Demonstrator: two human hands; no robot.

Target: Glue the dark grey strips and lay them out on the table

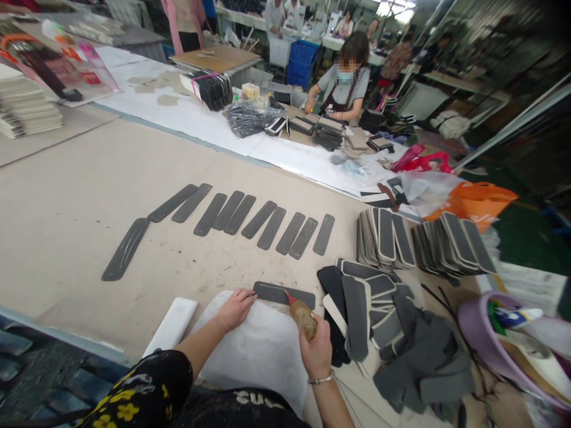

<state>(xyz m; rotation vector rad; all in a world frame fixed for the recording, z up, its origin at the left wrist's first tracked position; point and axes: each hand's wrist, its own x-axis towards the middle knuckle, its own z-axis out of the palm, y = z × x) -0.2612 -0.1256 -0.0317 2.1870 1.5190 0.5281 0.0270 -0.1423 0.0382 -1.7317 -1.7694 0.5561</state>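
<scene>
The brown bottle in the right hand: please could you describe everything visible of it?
The brown bottle is small and rounded, its surface mottled, with a narrow red nozzle. The right hand grips its rear end. It is tilted, nozzle pointing forward and left, at the dark strip; whether the tip touches is unclear. Its contents cannot be seen.

- Bright windows at the top right of the frame; dim interior beyond
- Dark green floor at right
- Paper-covered worktable across the centre; brown-topped table at upper left of centre; blue crates at top centre
</scene>
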